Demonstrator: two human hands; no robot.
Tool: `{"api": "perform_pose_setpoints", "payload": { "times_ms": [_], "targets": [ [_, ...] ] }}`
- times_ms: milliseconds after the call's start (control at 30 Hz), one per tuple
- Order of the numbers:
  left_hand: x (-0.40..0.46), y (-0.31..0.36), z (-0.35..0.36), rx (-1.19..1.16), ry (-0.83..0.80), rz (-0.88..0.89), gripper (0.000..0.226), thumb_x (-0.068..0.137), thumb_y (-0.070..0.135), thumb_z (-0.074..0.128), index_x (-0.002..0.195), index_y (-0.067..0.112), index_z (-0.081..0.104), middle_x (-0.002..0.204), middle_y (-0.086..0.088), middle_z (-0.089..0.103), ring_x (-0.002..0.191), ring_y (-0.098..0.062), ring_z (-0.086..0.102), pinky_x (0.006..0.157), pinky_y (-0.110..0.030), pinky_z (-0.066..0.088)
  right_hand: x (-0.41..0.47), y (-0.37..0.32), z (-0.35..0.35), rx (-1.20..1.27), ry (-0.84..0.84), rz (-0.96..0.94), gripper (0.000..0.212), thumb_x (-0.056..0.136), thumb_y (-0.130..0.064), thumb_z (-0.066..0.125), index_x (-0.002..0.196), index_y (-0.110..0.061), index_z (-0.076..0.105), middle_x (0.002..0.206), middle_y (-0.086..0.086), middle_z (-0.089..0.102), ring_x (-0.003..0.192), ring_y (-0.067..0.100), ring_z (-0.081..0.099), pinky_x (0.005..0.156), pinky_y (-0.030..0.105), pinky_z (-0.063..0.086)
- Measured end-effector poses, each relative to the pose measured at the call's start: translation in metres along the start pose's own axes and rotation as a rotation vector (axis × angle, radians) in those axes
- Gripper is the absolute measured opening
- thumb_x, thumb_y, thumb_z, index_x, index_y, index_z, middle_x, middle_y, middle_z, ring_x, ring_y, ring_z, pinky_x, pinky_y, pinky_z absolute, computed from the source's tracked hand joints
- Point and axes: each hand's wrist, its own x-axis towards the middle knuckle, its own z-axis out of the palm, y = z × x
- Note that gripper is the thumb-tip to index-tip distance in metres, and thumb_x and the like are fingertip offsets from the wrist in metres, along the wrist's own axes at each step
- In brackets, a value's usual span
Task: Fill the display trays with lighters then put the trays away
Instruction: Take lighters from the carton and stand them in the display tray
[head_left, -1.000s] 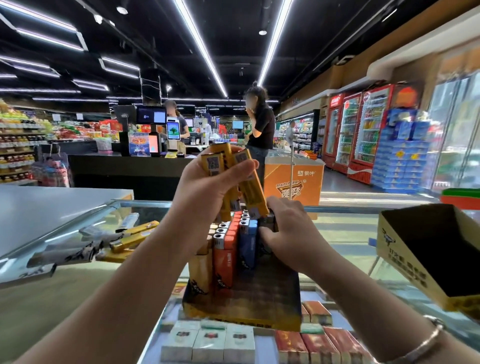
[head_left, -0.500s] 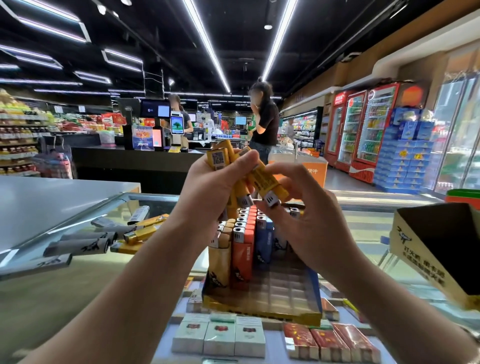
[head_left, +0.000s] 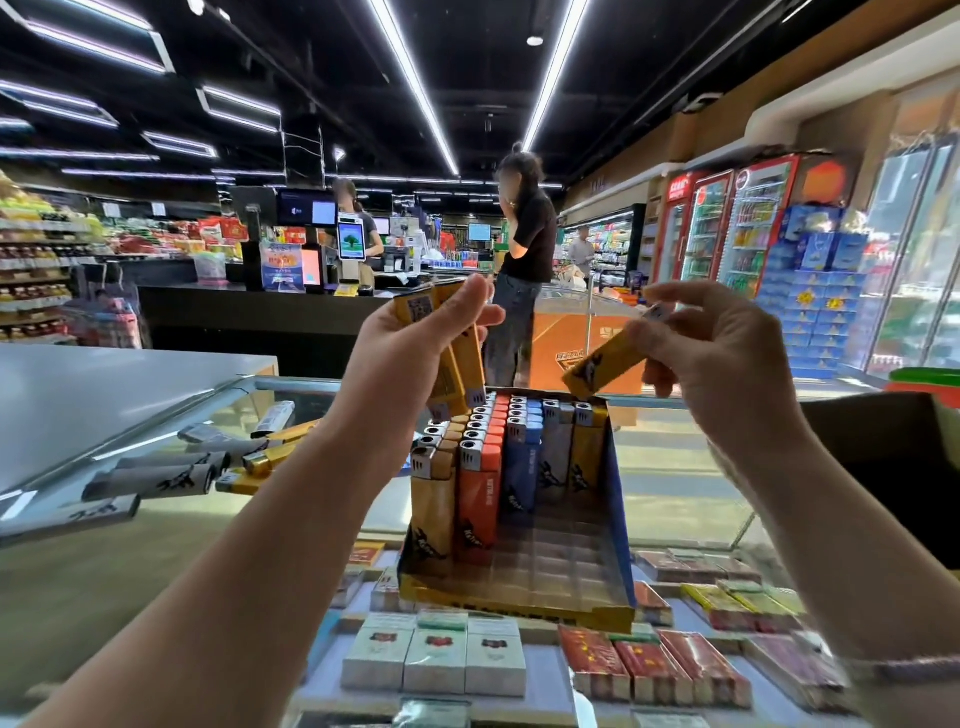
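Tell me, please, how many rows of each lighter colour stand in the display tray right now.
Yellow rows: 2 (the far left and far right rows)
Orange rows: 1
Blue rows: 1
Grey rows: 1
Total: 5 rows in the display tray

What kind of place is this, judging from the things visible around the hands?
Most likely a supermarket, at its tobacco counter: a glass counter with cigarette packs under it, a checkout screen behind, and drink fridges along the wall.
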Motion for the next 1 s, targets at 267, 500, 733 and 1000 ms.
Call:
{"api": "perform_pose_setpoints", "payload": {
  "times_ms": [267, 500, 733, 1000],
  "targets": [
    [0.0, -0.004, 0.001, 0.005, 0.051, -0.036, 0.065, 0.052, 0.051, 0.067, 0.101, 0.008, 0.066, 0.059, 0.008, 0.062, 0.051, -0.007, 0.06, 0.042, -0.024, 0.047, -0.005, 0.013, 0.008, -0.42, -0.263, -0.151, 0.016, 0.076, -0.01, 0.073, 0.09, -0.017, 0.069, 0.076, -0.013, 0.059, 0.063, -0.007, 0.054, 0.057, 0.009, 0.045],
    [0.003, -0.008, -0.004, -0.071, 0.062, -0.035, 0.035, 0.062, 0.04, 0.068, 0.086, 0.014, 0.066, 0.066, 0.001, 0.068, 0.053, -0.01, 0.061, 0.045, -0.02, 0.047, -0.009, 0.015, 0.014, -0.596, -0.35, -0.209, 0.017, 0.074, -0.009, 0.075, 0.09, -0.009, 0.072, 0.067, -0.012, 0.057, 0.062, -0.004, 0.052, 0.059, 0.004, 0.04],
    [0.006, -0.013, -0.004, -0.128, 0.07, -0.023, 0.023, 0.064, 0.035, 0.067, 0.076, 0.015, 0.064, 0.071, -0.002, 0.072, 0.06, -0.013, 0.068, 0.053, -0.022, 0.053, -0.01, 0.014, 0.014, -0.727, -0.405, -0.266, 0.013, 0.074, -0.009, 0.075, 0.085, -0.006, 0.069, 0.075, -0.006, 0.053, 0.064, 0.0, 0.046, 0.058, 0.008, 0.033],
    [0.007, -0.014, -0.005, -0.131, 0.067, -0.022, 0.026, 0.065, 0.037, 0.068, 0.079, 0.015, 0.064, 0.073, -0.002, 0.072, 0.065, -0.015, 0.069, 0.055, -0.023, 0.055, -0.011, 0.011, 0.016, -0.811, -0.477, -0.322, 0.011, 0.078, -0.008, 0.07, 0.088, -0.006, 0.068, 0.081, -0.004, 0.052, 0.068, 0.012, 0.052, 0.059, 0.007, 0.03]
  ]
}}
